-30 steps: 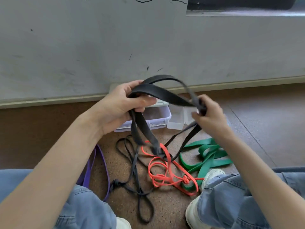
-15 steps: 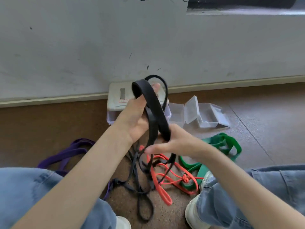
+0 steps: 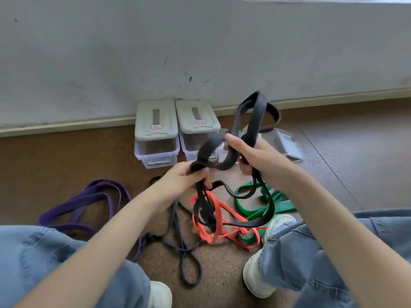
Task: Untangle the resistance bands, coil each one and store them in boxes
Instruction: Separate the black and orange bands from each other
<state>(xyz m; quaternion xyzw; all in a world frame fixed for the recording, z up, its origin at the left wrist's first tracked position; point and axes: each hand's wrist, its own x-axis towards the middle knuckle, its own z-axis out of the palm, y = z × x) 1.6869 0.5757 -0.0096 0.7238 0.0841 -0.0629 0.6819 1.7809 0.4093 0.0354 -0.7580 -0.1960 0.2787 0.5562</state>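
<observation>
A wide black band (image 3: 255, 116) is held up above the floor by both hands. My left hand (image 3: 180, 181) grips a bunched part of it low at the centre. My right hand (image 3: 251, 154) grips its loops higher up, and two loops stand above that fist. Its lower part hangs down over an orange band (image 3: 219, 221) and a green band (image 3: 278, 203) lying tangled on the floor. A thin dark band (image 3: 184, 252) lies between my knees. A purple band (image 3: 89, 196) lies at the left.
Two lidded clear boxes (image 3: 155, 132) (image 3: 195, 123) stand against the wall's skirting. A small open clear box (image 3: 287, 143) lies behind my right hand. My knees in jeans and white shoes (image 3: 258, 274) flank the bands on the brown floor.
My hands have swapped heights: the left hand dropped to the centre with a bunch of black band, the right rose and now grips the upper loops. The view shifted, showing both lidded boxes.
</observation>
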